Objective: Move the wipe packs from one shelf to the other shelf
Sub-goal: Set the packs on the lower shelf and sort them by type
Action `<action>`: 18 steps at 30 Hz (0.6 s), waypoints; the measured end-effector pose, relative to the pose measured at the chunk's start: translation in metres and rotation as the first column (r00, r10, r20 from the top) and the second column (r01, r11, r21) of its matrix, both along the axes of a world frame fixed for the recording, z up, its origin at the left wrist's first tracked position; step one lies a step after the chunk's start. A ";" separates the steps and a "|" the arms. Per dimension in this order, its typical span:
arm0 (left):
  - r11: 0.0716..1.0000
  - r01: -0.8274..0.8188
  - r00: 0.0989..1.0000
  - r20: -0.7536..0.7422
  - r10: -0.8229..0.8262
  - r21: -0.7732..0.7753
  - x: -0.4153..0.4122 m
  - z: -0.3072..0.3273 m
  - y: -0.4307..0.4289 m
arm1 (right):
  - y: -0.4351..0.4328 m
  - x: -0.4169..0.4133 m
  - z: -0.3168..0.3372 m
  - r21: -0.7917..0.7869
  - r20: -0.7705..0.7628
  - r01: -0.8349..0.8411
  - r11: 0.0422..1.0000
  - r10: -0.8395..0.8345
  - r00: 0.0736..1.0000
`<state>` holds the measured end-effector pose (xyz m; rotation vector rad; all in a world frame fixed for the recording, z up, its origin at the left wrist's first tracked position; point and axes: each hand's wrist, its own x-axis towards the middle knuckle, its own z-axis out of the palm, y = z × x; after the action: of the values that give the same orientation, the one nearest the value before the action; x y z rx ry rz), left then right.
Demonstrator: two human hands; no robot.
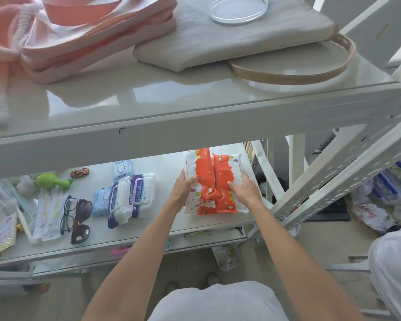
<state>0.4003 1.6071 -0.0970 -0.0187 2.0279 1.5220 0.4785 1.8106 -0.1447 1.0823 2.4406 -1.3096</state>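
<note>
Two orange-and-white wipe packs (pixel 214 179) lie side by side at the right end of the lower shelf (pixel 148 230). My left hand (pixel 183 187) grips the left pack's outer edge, and my right hand (pixel 242 188) presses on the right pack, so both packs are squeezed between them. Two white-and-purple wipe packs (pixel 131 195) sit further left on the same shelf, with small blue packs (pixel 101 200) beside and behind them. The upper shelf (pixel 195 105) runs across above.
On the lower shelf lie two pairs of glasses (pixel 75 218), white sachets (pixel 46 216), a green toy (pixel 51 180) and a toy car (pixel 80 173). The upper shelf carries pink cloth bags (pixel 90 40), a grey cushion (pixel 229 40) and a round tray (pixel 294 66). Perforated white posts (pixel 347 181) stand at right.
</note>
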 end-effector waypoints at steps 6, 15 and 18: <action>0.994 0.098 0.994 0.037 -0.099 0.050 0.008 0.018 -0.011 | -0.022 0.002 0.025 0.182 -0.040 0.042 0.982 -0.036 0.999; 0.951 -0.222 0.906 -0.405 0.120 -0.214 -0.007 0.026 -0.105 | -0.119 -0.030 0.065 0.401 -0.578 0.186 0.897 0.091 0.811; 0.852 -0.431 0.820 -0.523 0.232 -0.299 -0.014 0.011 -0.167 | -0.177 -0.047 0.075 0.274 -0.536 -0.073 0.959 0.216 0.816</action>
<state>0.3865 1.4405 -0.0862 -0.2073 2.8448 1.3618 0.4312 1.6331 -0.0695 0.5718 3.1082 -1.4705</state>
